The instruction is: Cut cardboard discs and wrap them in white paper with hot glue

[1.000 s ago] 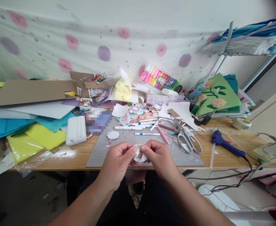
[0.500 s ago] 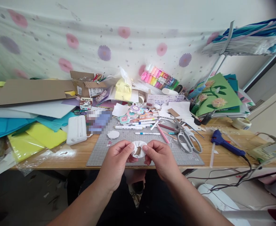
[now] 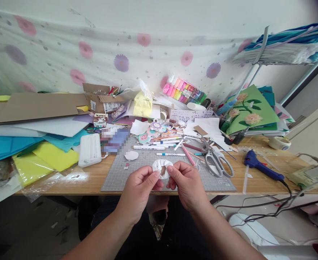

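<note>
A small, round white piece (image 3: pixel 159 163) with a brown middle sits between a person's two hands at a cluttered craft bench (image 3: pixel 83 180), held in front of the near part of a gray cutting mat (image 3: pixel 112 178). The fingers of the left hand (image 3: pixel 137 191) pinch its lower left edge, thumb on top, while those of the right hand (image 3: pixel 188 186) grip the right edge the same way. A second ago both thumbs pressed close over the piece, hiding much of its face; now they stand farther apart, the left one has slid lower, and the puckered white rim shows along the top. The change suggests a looser, edge-only hold that leaves the rim open to view and to further handling, though the underside is hidden. Just beyond the fingers lies a white marker with a blue band (image 3: pixel 170 154), unmoved on the mat; a white paper scrap (image 3: pixel 131 155) rests beyond the left fingers. Gray-handled scissors (image 3: pixel 210 159) lie to the right of the right fingers, and farther right, well apart, a blue glue gun (image 3: pixel 262 166), both untouched.
</note>
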Available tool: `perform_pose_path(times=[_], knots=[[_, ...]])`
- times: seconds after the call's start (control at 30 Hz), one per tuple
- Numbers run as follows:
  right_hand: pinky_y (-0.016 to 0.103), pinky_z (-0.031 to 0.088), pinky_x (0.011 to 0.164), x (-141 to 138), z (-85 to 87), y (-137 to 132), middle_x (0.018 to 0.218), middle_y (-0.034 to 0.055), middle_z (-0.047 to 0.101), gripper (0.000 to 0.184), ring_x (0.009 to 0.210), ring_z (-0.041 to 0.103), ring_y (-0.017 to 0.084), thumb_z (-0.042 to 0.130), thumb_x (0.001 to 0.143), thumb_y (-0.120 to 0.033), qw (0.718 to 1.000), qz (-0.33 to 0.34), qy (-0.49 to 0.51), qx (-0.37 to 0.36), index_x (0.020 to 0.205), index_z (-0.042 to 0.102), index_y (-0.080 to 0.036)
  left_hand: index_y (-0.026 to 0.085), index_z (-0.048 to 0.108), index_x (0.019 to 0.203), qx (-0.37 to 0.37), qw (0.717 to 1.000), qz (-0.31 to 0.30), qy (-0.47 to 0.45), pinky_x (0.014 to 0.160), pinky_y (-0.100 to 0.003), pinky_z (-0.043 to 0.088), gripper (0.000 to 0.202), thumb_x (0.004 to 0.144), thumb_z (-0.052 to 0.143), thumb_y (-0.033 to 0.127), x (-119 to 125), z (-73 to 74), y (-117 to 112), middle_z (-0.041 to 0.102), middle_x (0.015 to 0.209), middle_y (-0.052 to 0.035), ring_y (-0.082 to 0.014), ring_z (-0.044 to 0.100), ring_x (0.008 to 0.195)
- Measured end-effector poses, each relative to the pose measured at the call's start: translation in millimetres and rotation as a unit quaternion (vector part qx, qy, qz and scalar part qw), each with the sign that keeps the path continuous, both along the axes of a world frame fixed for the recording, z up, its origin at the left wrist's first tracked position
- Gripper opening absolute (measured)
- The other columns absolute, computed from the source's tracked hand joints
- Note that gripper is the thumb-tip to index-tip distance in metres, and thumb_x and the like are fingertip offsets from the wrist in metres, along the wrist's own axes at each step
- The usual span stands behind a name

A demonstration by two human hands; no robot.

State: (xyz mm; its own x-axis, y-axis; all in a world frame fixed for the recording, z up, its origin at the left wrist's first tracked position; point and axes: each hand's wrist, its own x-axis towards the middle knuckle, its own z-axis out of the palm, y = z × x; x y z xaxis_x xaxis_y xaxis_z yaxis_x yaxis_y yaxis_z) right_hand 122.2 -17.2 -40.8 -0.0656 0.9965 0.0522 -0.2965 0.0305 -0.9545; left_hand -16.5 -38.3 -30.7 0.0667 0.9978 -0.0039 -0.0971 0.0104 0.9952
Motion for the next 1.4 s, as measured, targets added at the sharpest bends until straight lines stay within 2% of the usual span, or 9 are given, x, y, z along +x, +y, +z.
perform_pose_path(times=[0.17, 0.33, 0.43, 0.67, 1.03, 1.2, 1.27, 1.33, 1.4], knots=[[0.019, 0.036, 0.045, -3.3, -5.1, -2.1, 0.042, -0.0063, 0.054, 0.032, 0.041, 0.049, 0.008, 0.072, 0.077, -0.037, 1.000, -0.014, -0.007, -0.002, 0.059, 0.053, -0.018, 0.018, 0.052, 0.058, 0.033, 0.998, 0.045, 0.023, 0.062, -0.022, 0.042, 0.033, 0.083, 0.061, 0.036, 2.8, -1.2, -0.2, 0.059, 0.055, 0.0035, -0.0118, 0.053, 0.058], [0.020, 0.037, 0.045, -0.6, -3.9, -0.3, 0.041, -0.0068, 0.051, 0.034, 0.039, 0.047, 0.008, 0.072, 0.076, -0.039, 1.000, -0.007, 0.019, -0.018, 0.057, 0.052, -0.019, 0.018, 0.063, 0.073, 0.012, 0.999, -0.019, -0.022, 0.071, -0.028, 0.046, 0.029, 0.087, 0.055, 0.042, -2.9, -0.8, 1.2, 0.065, 0.070, -0.0020, -0.0168, 0.058, 0.071], [0.021, 0.039, 0.044, 2.0, -0.3, 0.9, 0.038, -0.0074, 0.049, 0.036, 0.036, 0.042, 0.007, 0.073, 0.073, -0.042, 0.999, 0.005, 0.038, -0.029, 0.056, 0.052, -0.019, 0.019, 0.066, 0.081, 0.028, 0.998, -0.014, -0.055, 0.073, -0.030, 0.047, 0.030, 0.087, 0.053, 0.045, -8.1, 1.0, 4.3, 0.065, 0.077, -0.0033, -0.0180, 0.058, 0.075], [0.020, 0.038, 0.043, 3.4, 2.8, -2.1, 0.038, -0.0069, 0.050, 0.036, 0.036, 0.044, 0.007, 0.075, 0.072, -0.040, 0.999, 0.040, 0.006, -0.034, 0.055, 0.052, -0.019, 0.017, 0.061, 0.070, 0.000, 0.999, -0.013, -0.030, 0.063, -0.025, 0.047, 0.024, 0.082, 0.062, 0.038, -6.6, 6.3, 7.1, 0.059, 0.070, -0.0003, -0.0143, 0.055, 0.067], [0.024, 0.041, 0.047, 2.3, 0.5, -4.6, 0.055, 0.0006, 0.060, 0.041, 0.045, 0.053, 0.012, 0.064, 0.078, -0.054, 0.998, 0.048, 0.026, -0.013, 0.063, 0.060, -0.016, 0.018, 0.055, 0.060, 0.026, 0.997, 0.072, -0.002, 0.060, -0.023, 0.045, 0.028, 0.079, 0.065, 0.037, -5.0, 1.7, 4.4, 0.054, 0.061, 0.0026, -0.0139, 0.052, 0.063], [0.022, 0.038, 0.049, 2.0, 1.5, -5.2, 0.050, -0.0029, 0.057, 0.033, 0.045, 0.050, 0.010, 0.071, 0.075, -0.044, 1.000, 0.026, -0.005, -0.014, 0.060, 0.058, -0.017, 0.019, 0.057, 0.064, 0.005, 0.999, 0.025, -0.032, 0.066, -0.027, 0.048, 0.027, 0.080, 0.063, 0.039, -2.8, 1.4, 0.8, 0.059, 0.066, 0.0012, -0.0156, 0.055, 0.068], [0.022, 0.038, 0.048, 2.0, 1.7, -5.4, 0.048, -0.0033, 0.056, 0.033, 0.044, 0.049, 0.010, 0.071, 0.075, -0.044, 0.999, 0.033, -0.001, -0.019, 0.060, 0.057, -0.018, 0.019, 0.062, 0.074, 0.006, 0.999, 0.009, -0.040, 0.068, -0.029, 0.049, 0.025, 0.082, 0.061, 0.043, -5.9, 4.5, 0.8, 0.063, 0.075, -0.0015, -0.0180, 0.058, 0.074], [0.023, 0.038, 0.048, 2.7, 1.5, -5.9, 0.047, -0.0032, 0.056, 0.033, 0.044, 0.049, 0.011, 0.071, 0.074, -0.044, 0.999, 0.042, 0.003, -0.022, 0.059, 0.057, -0.018, 0.021, 0.064, 0.088, 0.038, 0.996, 0.059, -0.048, 0.071, -0.030, 0.049, 0.024, 0.082, 0.060, 0.044, -14.2, 11.6, 1.9, 0.066, 0.090, -0.0031, -0.0192, 0.060, 0.081], [0.023, 0.038, 0.048, 4.0, 0.8, -6.6, 0.046, -0.0032, 0.056, 0.034, 0.043, 0.048, 0.011, 0.071, 0.074, -0.045, 0.999, 0.046, 0.004, -0.024, 0.058, 0.057, -0.018, 0.026, 0.061, 0.096, 0.103, 0.979, 0.168, -0.058, 0.076, -0.030, 0.049, 0.022, 0.081, 0.061, 0.042, -28.5, 23.3, 3.4, 0.064, 0.104, -0.0010, -0.0177, 0.060, 0.085]])
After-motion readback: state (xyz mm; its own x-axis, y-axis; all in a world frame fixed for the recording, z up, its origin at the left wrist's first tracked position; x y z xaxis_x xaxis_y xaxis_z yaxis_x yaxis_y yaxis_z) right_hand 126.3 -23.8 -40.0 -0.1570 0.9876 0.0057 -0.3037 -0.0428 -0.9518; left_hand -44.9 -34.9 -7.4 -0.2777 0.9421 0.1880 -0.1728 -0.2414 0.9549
